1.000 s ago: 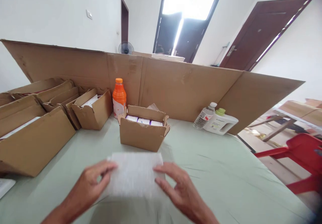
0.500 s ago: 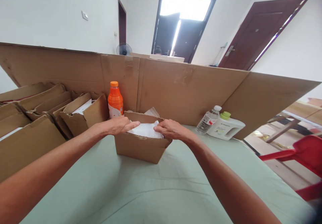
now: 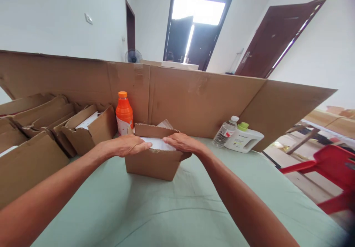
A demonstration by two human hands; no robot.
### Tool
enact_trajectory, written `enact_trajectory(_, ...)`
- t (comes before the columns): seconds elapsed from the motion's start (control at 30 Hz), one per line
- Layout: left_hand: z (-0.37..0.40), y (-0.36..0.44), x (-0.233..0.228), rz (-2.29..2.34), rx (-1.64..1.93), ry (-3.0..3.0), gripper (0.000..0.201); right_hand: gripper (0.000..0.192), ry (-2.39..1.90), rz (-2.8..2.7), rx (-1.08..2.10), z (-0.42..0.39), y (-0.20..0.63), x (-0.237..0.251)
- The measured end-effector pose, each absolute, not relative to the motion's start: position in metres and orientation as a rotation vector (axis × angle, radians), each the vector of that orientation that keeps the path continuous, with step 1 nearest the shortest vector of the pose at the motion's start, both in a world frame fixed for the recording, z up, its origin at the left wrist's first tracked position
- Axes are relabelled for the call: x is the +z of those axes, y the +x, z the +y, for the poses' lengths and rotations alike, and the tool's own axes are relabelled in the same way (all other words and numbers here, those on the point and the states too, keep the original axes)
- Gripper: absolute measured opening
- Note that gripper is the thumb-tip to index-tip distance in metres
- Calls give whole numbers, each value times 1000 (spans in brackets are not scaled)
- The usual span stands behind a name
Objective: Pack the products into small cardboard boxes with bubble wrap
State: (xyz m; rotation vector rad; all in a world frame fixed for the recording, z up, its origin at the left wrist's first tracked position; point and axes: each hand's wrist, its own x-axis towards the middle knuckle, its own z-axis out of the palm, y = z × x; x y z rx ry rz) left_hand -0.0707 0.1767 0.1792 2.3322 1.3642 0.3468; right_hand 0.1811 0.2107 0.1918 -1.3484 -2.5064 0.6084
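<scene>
Only the head view here, so: plain brown cardboard box (image 3: 151, 165), boxy with matte sides and a ragged, corrugated edge along the raised back flap, sitting on a pale green cloth (image 3: 138, 210) with soft wrinkles. Tall cardboard panel (image 3: 205, 102) stands behind it, and there's a smooth orange plastic bottle (image 3: 124, 108) just beside the back left. The white sheet (image 3: 159, 144) lies in the mouth of the box, between the two hands and partly under them. Left hand (image 3: 131, 145) is over the left end, right hand (image 3: 181, 142) over the right, thumbs pointing inward and touching the white; can't tell if the fingers are gripping anything or just pressing. What shows of the sheet looks flat and pretty bright, the rest is hidden
</scene>
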Motion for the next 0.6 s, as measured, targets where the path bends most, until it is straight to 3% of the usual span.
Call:
enact_trajectory(0.03,173,-74,182,1319,337,2355,48,44,-1346,-2472,595,206,186,192)
enact_trajectory(0.13,150,-104,176,1437,789,2353,45,45,-1365,-2207,448,179,218,188)
enact_trajectory(0.27,106,-149,116,1766,1182,1947,41,35,-1473,-1876,457,139,273,139)
enact_trajectory(0.43,99,-134,45,1672,1160,1549,73,104,-1279,-1942,800,156,267,58)
enact_trajectory(0.5,116,-112,44,1552,1195,1491,79,115,-1138,-1899,900,177,244,50)
enact_trajectory(0.6,140,-81,61,1476,1251,1440,69,118,-1015,-1795,951,193,219,59)
